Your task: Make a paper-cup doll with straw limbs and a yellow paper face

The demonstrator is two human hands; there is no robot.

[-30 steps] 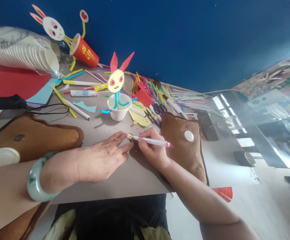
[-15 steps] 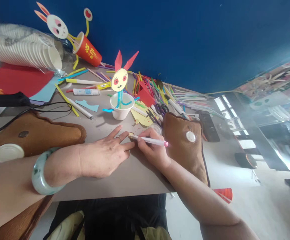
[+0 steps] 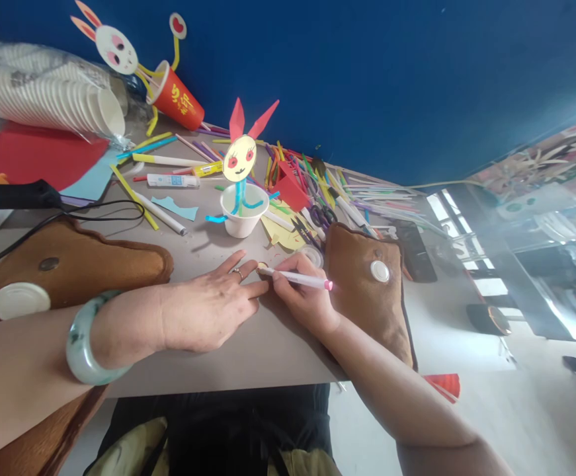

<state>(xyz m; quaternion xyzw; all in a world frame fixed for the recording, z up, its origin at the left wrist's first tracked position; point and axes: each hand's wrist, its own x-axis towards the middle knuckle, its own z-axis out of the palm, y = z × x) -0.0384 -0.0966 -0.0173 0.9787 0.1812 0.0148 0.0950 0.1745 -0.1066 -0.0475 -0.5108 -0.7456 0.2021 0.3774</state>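
Observation:
My right hand [image 3: 307, 294] grips a white marker pen with a pink end [image 3: 307, 280]. The pen's tip rests on a small round yellow paper piece [image 3: 262, 267] on the table, partly covered by fingers. My left hand [image 3: 213, 307] lies flat with fingers spread, its fingertips at the edge of that piece. Just behind the hands stands a white paper cup [image 3: 242, 221] holding a paper face [image 3: 239, 158] with red ears and blue pipe-cleaner arms. A clear round lid [image 3: 311, 256] sits beside my right hand.
Brown cushions [image 3: 367, 297] flank the hands, another one [image 3: 84, 258] at left. Behind lie scissors [image 3: 323, 215], a glue stick [image 3: 172, 181] and many coloured pipe cleaners. A red cup with a rabbit face [image 3: 181, 99] leans near the blue wall, beside stacked paper cups [image 3: 49, 99].
Both hands keep almost the same pose, with the pen still at the small piece. The whole view has shifted very slightly.

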